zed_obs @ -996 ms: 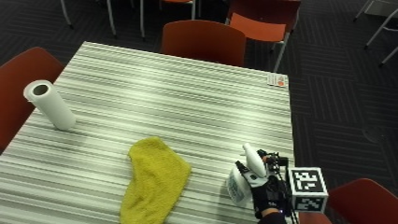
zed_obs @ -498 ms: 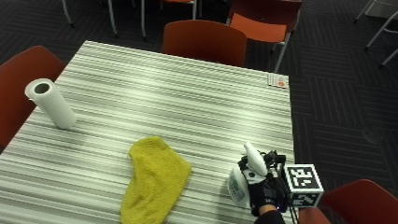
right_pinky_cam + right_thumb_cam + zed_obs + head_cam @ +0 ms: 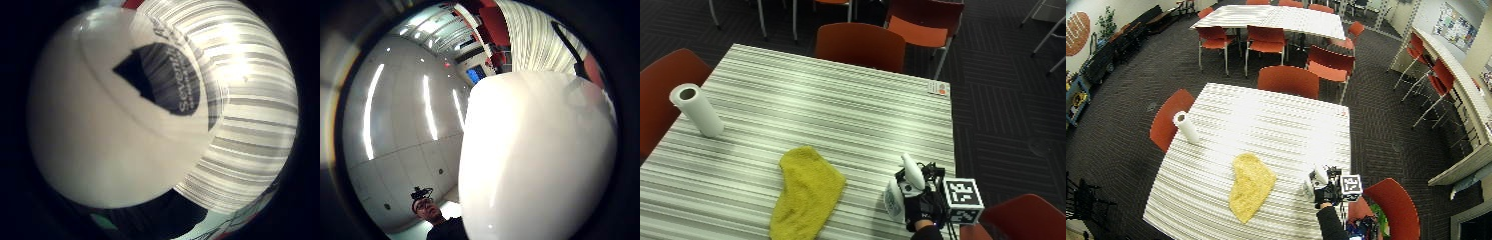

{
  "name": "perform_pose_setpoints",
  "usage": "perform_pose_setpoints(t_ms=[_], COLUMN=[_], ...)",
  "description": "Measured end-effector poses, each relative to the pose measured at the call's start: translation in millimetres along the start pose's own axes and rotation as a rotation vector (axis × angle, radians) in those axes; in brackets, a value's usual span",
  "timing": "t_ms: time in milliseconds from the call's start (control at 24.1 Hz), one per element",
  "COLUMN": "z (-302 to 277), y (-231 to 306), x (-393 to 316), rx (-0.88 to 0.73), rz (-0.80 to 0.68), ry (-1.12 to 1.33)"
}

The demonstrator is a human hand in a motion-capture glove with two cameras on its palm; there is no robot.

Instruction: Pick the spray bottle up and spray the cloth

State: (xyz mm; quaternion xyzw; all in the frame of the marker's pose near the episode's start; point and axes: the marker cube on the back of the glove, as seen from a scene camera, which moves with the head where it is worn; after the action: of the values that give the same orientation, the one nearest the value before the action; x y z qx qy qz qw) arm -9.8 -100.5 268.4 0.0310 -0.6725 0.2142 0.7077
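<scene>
Striped table [image 3: 840,100]: gloved rt hands [image 3: 919,212] apparently grips spray bottle [image 3: 899,192] nr yellow cloth [image 3: 803,192].

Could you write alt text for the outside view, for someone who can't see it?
A black-gloved right hand grips a white spray bottle at the near right edge of a striped table. A yellow cloth lies flat beside it, apart from the bottle, and a paper towel roll stands upright at the far left edge.
</scene>
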Motion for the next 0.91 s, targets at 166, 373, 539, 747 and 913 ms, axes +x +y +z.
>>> perform_pose_setpoints(t_ms=[166,373,539,747,913], z=[-2.8,-9.0,-14.4,-19.7,-20.9], y=[1.9,-5.1,-7.2,-5.1,-3.7], x=[-4.3,-33.7,-77.9,-111.5,-110.4], rx=[0.024,0.039,0.084,0.142,0.151], rz=[0.023,0.014,-0.043,-0.095,-0.087], ry=[-0.017,-0.018,-0.028,-0.05,-0.047])
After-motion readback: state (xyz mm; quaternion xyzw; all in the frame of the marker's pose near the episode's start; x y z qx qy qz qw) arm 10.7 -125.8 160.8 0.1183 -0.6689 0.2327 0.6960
